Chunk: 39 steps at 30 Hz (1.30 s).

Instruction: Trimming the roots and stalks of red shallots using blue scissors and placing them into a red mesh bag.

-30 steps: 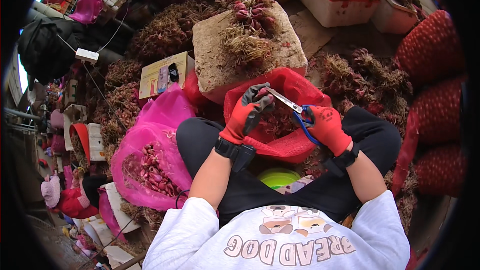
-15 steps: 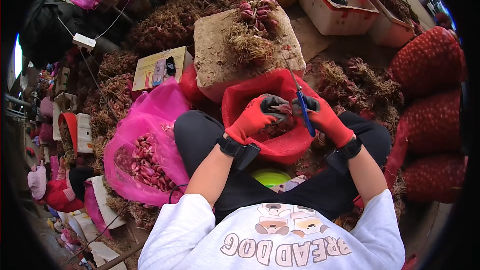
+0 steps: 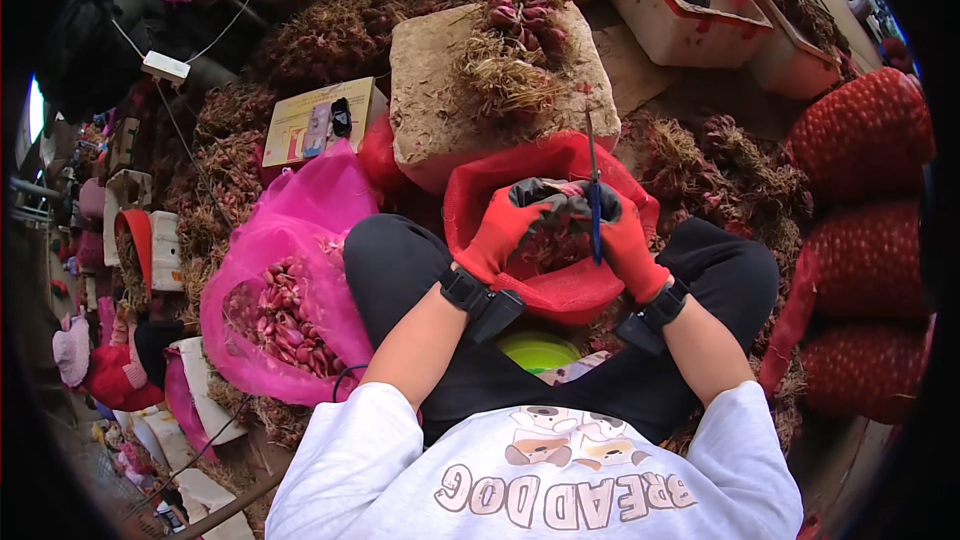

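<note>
Both hands wear red gloves with dark grey fingers, over an open red mesh bag between my knees. In my left hand a small pinkish shallot is pinched, partly hidden by the fingers. My right hand is closed around scissors with blue handles, their blades pointing away from me. The right fingertips come close to the shallot; whether they touch it I cannot tell. Inside the red bag lie dark reddish pieces, mostly hidden beneath my hands.
Beyond the bag, a pale foam block bears a bundle of shallots with dry roots. At left lies a pink mesh bag of shallots. Full red sacks stand at right. A green bowl sits near my lap.
My right hand has moved left toward my left hand, and the scissors have turned from slanting to nearly straight away from me. The left hand still pinches the shallot, slightly higher.
</note>
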Tool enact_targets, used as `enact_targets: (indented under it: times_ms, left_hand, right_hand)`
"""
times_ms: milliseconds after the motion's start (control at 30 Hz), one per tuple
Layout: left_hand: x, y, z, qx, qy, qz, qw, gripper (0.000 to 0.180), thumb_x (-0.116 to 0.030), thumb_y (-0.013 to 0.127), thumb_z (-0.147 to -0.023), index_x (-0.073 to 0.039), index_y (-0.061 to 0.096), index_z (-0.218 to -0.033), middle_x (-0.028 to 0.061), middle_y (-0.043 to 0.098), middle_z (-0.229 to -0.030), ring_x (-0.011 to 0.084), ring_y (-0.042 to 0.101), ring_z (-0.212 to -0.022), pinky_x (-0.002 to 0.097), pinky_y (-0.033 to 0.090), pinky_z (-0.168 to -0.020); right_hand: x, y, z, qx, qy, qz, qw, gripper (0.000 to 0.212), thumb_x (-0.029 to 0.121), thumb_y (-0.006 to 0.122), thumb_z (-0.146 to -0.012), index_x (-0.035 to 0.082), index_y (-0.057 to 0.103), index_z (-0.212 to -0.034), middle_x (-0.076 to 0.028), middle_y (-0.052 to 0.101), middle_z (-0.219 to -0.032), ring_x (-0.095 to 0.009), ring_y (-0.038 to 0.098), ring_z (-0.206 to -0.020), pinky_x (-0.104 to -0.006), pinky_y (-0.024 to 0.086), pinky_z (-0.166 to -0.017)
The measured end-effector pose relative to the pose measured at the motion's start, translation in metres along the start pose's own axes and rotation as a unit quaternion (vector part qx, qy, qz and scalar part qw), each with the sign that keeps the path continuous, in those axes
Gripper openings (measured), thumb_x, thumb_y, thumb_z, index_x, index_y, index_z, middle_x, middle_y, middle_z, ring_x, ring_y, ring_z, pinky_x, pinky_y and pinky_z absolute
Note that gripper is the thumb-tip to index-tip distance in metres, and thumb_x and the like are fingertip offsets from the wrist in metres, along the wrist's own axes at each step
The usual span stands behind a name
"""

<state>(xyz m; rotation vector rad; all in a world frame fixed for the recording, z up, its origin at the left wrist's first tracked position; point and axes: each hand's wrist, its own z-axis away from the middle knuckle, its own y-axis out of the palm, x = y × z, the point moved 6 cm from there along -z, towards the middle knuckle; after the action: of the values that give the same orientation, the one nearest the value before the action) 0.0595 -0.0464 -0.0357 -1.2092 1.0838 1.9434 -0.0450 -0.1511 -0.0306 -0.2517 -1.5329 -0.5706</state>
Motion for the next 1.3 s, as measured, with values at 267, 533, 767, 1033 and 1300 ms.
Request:
enact_targets:
  times_ms: [267, 533, 767, 1033, 1300]
  left_hand:
    - [0.021, -0.004, -0.003, 0.071, 0.012, 0.189, 0.979, 0.021, -0.008, 0.051, -0.09, 0.001, 0.06, -0.107, 0.007, 0.063, -0.099, 0.0134, 0.062, -0.085, 0.0256, 0.051, -0.077]
    - [0.014, -0.015, -0.004, 0.013, 0.003, 0.032, 0.999, 0.02, -0.01, 0.05, -0.091, 0.001, 0.063, -0.102, 0.0068, 0.065, -0.099, 0.0133, 0.063, -0.085, 0.0256, 0.051, -0.075]
    - [0.008, -0.006, -0.001, -0.018, -0.035, 0.011, 0.999, 0.018, -0.009, 0.051, -0.088, -0.004, 0.064, -0.099, 0.0033, 0.066, -0.089, 0.0091, 0.062, -0.074, 0.0212, 0.049, -0.064]
    - [0.011, -0.009, -0.003, -0.058, 0.065, -0.206, 0.975, 0.011, -0.005, 0.056, -0.079, -0.001, 0.061, -0.087, 0.0046, 0.064, -0.08, 0.0107, 0.057, -0.073, 0.0286, 0.046, -0.069]
    - [0.008, -0.007, -0.003, 0.047, -0.028, -0.121, 0.991, 0.016, -0.006, 0.056, -0.081, -0.002, 0.063, -0.095, 0.002, 0.063, -0.084, 0.0075, 0.053, -0.071, 0.0251, 0.045, -0.066]
  right_hand:
    - [0.027, 0.005, 0.008, -0.081, -0.196, 0.338, 0.917, 0.026, 0.008, 0.069, -0.071, 0.004, 0.058, -0.094, -0.014, 0.057, -0.085, -0.033, 0.059, -0.077, -0.0348, 0.048, -0.069]
    - [0.011, 0.016, 0.004, 0.016, 0.097, -0.185, 0.978, 0.014, 0.014, 0.061, -0.087, 0.003, 0.059, -0.095, -0.002, 0.06, -0.089, -0.013, 0.059, -0.08, -0.0277, 0.048, -0.064]
    - [-0.02, 0.001, 0.002, 0.031, 0.135, -0.21, 0.968, 0.024, 0.017, 0.061, -0.088, 0.002, 0.058, -0.106, -0.002, 0.059, -0.087, -0.008, 0.057, -0.07, -0.022, 0.045, -0.058]
    - [-0.006, 0.004, 0.005, 0.05, 0.21, -0.131, 0.968, 0.027, 0.019, 0.062, -0.085, 0.003, 0.059, -0.107, -0.005, 0.064, -0.088, -0.011, 0.058, -0.065, -0.0249, 0.046, -0.055]
    - [-0.03, 0.0, 0.001, 0.104, 0.291, -0.394, 0.866, 0.025, 0.021, 0.048, -0.095, 0.003, 0.051, -0.11, 0.0, 0.055, -0.078, -0.01, 0.052, -0.064, -0.0234, 0.044, -0.057]
